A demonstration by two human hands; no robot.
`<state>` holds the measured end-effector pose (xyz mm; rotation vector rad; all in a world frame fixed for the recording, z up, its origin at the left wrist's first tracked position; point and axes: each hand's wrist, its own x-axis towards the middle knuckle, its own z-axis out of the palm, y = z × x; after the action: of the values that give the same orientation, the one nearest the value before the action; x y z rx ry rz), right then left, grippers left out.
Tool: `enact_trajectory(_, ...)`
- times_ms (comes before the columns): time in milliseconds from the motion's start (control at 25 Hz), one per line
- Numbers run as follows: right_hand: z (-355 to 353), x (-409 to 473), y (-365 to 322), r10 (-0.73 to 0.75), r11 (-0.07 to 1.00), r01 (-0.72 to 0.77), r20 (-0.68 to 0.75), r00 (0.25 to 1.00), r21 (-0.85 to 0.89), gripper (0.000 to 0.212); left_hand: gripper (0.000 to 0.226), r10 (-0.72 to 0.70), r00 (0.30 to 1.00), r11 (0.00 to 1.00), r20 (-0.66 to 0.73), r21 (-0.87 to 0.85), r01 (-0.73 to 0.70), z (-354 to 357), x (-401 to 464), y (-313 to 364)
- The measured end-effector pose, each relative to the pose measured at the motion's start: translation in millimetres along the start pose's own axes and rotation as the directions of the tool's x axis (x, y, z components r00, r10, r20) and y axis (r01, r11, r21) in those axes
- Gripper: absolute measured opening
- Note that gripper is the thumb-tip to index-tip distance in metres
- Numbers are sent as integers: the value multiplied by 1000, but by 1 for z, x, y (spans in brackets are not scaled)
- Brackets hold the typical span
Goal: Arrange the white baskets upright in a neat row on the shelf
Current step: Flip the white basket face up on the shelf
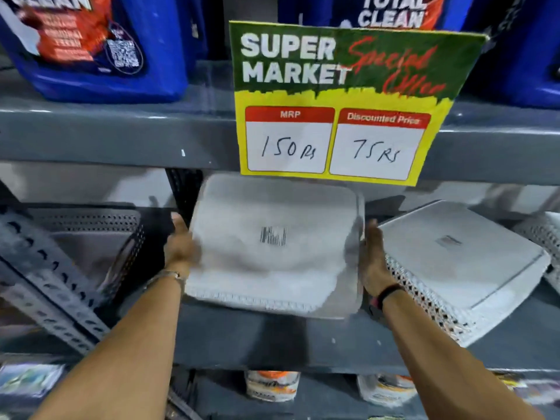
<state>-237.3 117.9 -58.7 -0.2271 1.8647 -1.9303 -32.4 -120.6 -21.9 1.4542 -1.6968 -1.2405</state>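
Held basket: a white basket of plastic, squarish with rounded corners, its smooth flat base turned toward the camera and a barcode sticker at the middle; motion-blurred, with a woven-look lattice edge along the bottom.
Position: held between both hands just above the front of the grey shelf, tilted, below the price sign.
Left hand: pressed flat against the basket's left side, fingers wrapped behind the rim; a thin metal bangle at the wrist.
Right hand: clasping the basket's right side, palm on the wall; a dark band at the wrist.
Second basket: same white plastic, lying tilted base-up on the shelf just right of the right hand, its perforated lattice wall facing forward.
Far-right basket: only a lattice corner shows at the edge.
Sign: glossy card, green and yellow, handwritten 150 Rs and 75 Rs.
Upper shelf: blue detergent jugs, hard shiny plastic.
Upright post: grey slotted metal angle at the left.
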Motion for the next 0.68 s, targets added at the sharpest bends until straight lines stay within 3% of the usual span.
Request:
enact_trajectory(80,9,-25,-44,-119,970,120,-17,993,211,62,80,60,998,903,33,-428,-41,-7,9,17)
enact_trajectory(160,2,-32,-66,-170,958,156,38,985,239,39,82,-7,976,783,217,-606,140,-16,21,24)
enact_trajectory(240,-10,-37,-73,-89,989,74,115,989,132,39,70,-52,921,778,386,-563,280,-28,18,22)
enact_trajectory(320,-22,-42,-64,33,998,-24,155,987,-60,27,56,-109,885,835,453,-442,329,-32,12,11)
enact_trajectory(400,-28,-47,-49,120,954,-73,148,982,-290,11,36,-192,883,910,428,-260,324,-31,9,-3)
enact_trajectory(480,-27,-55,-37,125,894,-65,107,986,-443,18,25,-216,916,959,337,-103,264,-27,8,-12)
enact_trajectory(680,-30,-58,-22,196,825,-115,90,976,-553,14,23,-196,966,971,169,171,167,-24,1,-24)
